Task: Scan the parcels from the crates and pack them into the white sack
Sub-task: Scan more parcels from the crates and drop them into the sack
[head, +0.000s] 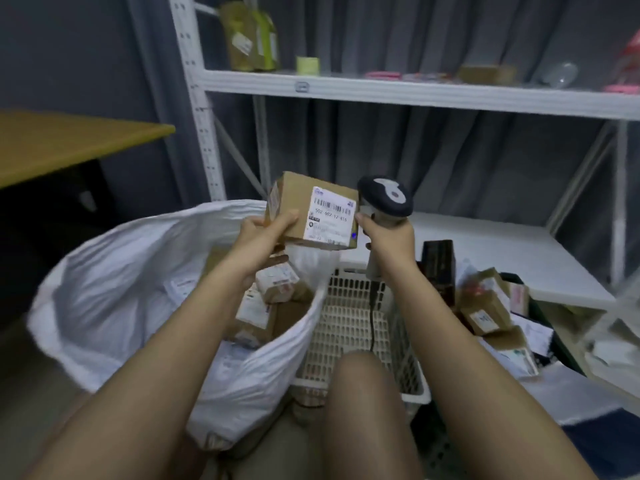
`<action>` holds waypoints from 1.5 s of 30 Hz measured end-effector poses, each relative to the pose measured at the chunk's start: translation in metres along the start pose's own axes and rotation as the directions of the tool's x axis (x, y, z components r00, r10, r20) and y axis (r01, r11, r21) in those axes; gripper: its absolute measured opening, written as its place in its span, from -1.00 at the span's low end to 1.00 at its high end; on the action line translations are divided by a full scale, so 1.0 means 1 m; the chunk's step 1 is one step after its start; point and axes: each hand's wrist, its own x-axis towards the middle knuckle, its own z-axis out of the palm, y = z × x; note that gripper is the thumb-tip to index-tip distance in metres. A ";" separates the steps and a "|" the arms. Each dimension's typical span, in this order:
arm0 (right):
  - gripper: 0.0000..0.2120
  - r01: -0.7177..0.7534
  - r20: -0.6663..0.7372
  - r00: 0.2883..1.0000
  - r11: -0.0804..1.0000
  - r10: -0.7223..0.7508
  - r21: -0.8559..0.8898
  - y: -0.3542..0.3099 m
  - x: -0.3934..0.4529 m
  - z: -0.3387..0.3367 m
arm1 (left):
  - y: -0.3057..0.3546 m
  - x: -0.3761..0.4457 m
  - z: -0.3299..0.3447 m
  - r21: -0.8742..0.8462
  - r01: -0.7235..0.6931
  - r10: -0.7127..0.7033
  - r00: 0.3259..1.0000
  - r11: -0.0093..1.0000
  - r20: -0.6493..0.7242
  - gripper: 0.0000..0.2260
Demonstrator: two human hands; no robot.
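Left hand [263, 233] gripping parcel [311, 209], label facing scanner [386, 199]

1. The sack [138, 289] is placed left of the crate [349, 327].
2. Parcels [266, 299] are held inside the sack.
3. More parcels [485, 306] are piled right of the crate.

I hold a brown parcel [313, 211] tilted, its white barcode label facing me. Below, my white sack [145, 289] gapes open. It holds what look like several labelled boxes [273, 292].
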 end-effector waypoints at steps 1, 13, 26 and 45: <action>-0.84 -0.022 0.031 0.999 1.000 0.021 0.016 0.000 -0.003 0.014 | 0.000 -0.003 -0.017 0.024 0.006 -0.006 1.000 1.000 -0.007 -0.36; -0.85 -0.003 0.328 0.945 0.998 0.024 -0.067 -0.017 -0.035 0.118 | -0.021 -0.027 -0.136 0.146 0.056 -0.055 0.998 0.988 -0.015 -0.31; -0.80 -0.053 0.464 0.865 0.954 0.191 -0.296 0.021 -0.090 0.085 | -0.049 -0.014 -0.142 0.074 0.070 -0.049 0.965 0.995 -0.258 -0.29; -0.76 0.000 0.448 0.887 0.971 0.110 -0.239 0.027 -0.110 0.072 | -0.066 0.001 -0.145 0.106 0.031 -0.002 0.963 0.994 -0.268 -0.34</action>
